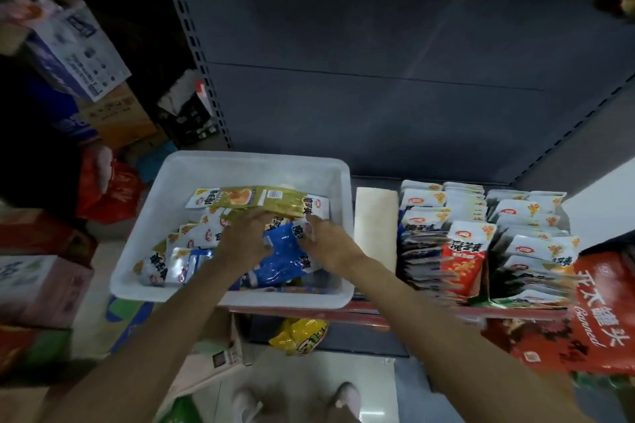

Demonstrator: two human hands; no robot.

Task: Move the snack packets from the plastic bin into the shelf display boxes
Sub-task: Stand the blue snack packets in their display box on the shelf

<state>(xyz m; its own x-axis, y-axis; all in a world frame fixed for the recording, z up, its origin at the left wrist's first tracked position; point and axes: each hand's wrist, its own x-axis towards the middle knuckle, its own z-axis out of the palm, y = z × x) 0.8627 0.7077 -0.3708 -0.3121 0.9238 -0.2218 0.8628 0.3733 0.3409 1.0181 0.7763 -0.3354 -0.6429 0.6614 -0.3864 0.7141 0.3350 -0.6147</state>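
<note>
A white plastic bin (pixel 171 189) stands on the shelf at the left and holds several snack packets: green-gold ones (pixel 254 199) at the back, white ones (pixel 192 237) at the left and blue ones (pixel 285 261) in the middle. Both my hands are inside the bin. My left hand (pixel 245 239) lies over the packets with its fingers curled on the blue packet's left edge. My right hand (pixel 326 239) pinches the same blue packet's top right corner. To the right, the shelf display boxes (pixel 481 288) hold upright rows of white, red and blue packets.
A pale flat box side (pixel 376 227) stands between the bin and the display boxes. A red canned-food carton (pixel 591 312) sits at the right. Cardboard boxes (pixel 113 113) and a red bag (pixel 110 192) crowd the left floor. A yellow bag (pixel 302 336) lies under the shelf.
</note>
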